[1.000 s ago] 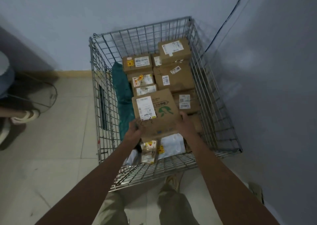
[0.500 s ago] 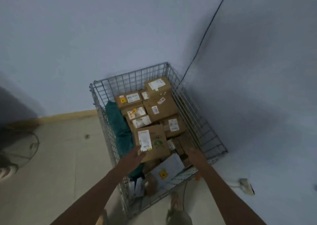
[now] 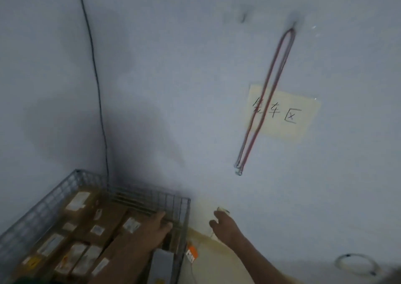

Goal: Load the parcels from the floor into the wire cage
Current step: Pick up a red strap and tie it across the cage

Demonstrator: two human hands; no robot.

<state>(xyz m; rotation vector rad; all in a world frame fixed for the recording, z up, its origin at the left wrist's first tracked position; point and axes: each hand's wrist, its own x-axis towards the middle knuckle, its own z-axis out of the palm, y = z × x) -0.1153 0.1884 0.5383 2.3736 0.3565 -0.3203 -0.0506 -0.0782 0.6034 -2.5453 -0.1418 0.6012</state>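
The wire cage fills the lower left corner, packed with several brown cardboard parcels bearing white labels. My left hand hovers over the cage's right side with relaxed fingers, holding nothing. My right hand is outside the cage to the right, over the floor by the wall, fingers loosely curled and empty. No parcel on the floor is in view.
A pale wall takes up most of the view. A black cable runs down to the cage corner. A red looped cord hangs over a paper sign. An orange tag hangs off the cage side. A white cable coil lies lower right.
Both hands have let go of the parcel with the green logo, now left in the cage. My view has swung right and up toward the wall; the right hand moved out of the cage.
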